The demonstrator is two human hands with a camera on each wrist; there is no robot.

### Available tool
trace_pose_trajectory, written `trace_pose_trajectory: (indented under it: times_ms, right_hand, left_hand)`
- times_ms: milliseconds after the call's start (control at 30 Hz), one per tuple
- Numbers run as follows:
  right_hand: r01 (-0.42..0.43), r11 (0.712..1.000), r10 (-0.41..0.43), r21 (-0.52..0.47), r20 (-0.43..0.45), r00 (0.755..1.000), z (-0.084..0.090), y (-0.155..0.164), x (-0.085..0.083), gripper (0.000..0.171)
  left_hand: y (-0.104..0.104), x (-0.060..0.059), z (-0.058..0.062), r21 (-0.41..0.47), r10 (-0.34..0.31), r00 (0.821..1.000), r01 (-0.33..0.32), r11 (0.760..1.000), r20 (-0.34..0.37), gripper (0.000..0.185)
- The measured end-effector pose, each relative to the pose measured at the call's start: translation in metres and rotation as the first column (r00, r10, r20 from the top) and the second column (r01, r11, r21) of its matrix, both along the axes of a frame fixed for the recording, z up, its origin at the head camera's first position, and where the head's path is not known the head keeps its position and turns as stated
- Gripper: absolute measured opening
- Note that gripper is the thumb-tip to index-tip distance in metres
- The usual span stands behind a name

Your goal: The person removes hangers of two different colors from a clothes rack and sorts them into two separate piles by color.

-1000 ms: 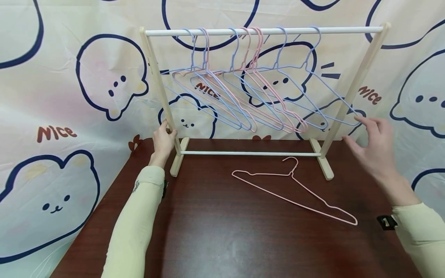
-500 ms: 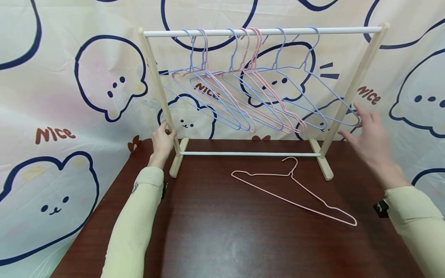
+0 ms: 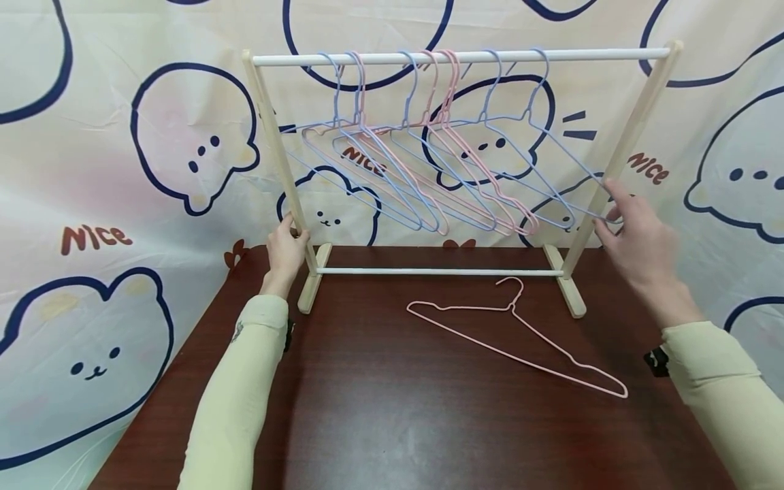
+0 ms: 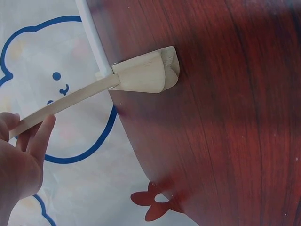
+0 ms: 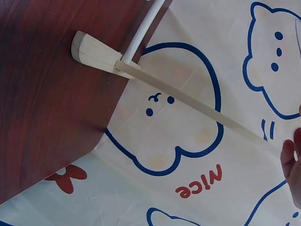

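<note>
Clothes rack (image 3: 380, 59): stands upright at the back of the counter (image 3: 380, 422), close to the backdrop, with pale posts, a white top rail (image 3: 606, 54) and a white lower rail (image 3: 441, 271).
Left post (image 3: 278, 150): held low down by the left hand (image 3: 284, 252), thumb on one side and fingers on the other, as the left wrist view shows.
Right post (image 3: 633, 133): has the right hand (image 3: 643, 241) at its lower half, index finger above and thumb below with a gap between them; whether they pinch anything cannot be told, and the right wrist view cuts the hand off at its edge.
Rightmost blue hanger (image 3: 563, 148): hooked on the top rail, its outer corner reaching the right hand's fingers.
Other hangers (image 3: 415, 76): blue and pink, hooked along the left and middle of the rail, many overlapping.
Loose pink hanger (image 3: 517, 357): lies flat on the dark reddish-brown counter in front of the rack, hook towards the lower rail, well apart from both hands.
Backdrop (image 3: 98, 170): pale cloth with cartoon outlines and "NICE" lettering.
Sleeves (image 3: 233, 381): pale yellow-green, on both arms.
</note>
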State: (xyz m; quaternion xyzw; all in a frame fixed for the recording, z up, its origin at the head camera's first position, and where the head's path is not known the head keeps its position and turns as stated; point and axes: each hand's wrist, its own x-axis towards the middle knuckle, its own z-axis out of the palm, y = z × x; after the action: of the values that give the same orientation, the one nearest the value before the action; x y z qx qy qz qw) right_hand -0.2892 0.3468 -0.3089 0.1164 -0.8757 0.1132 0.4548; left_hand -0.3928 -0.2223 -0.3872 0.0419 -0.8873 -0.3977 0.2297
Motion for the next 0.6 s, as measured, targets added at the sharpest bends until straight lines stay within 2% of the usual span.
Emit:
trace_pose_trajectory:
  times_ms: [167,367,600]
  right_hand:
    - [-0.014,1.000,0.014,-0.002,-0.052,0.999,-0.006,-0.002,0.001,0.062]
    - [-0.032,0.999,0.030,-0.014,-0.129,0.991,-0.004,-0.006,0.001,0.055]
    - [-0.049,0.998,0.036,-0.048,-0.234,0.971,-0.004,-0.010,0.004,0.044]
  left_hand:
    - [-0.001,0.000,-0.001,0.000,0.000,1.000,0.000,1.000,0.005,0.046]
    - [-0.001,0.000,0.002,0.013,0.005,1.000,-0.005,1.000,0.007,0.048]
    - [0.001,0.003,0.004,0.014,0.004,1.000,-0.004,1.000,0.014,0.046]
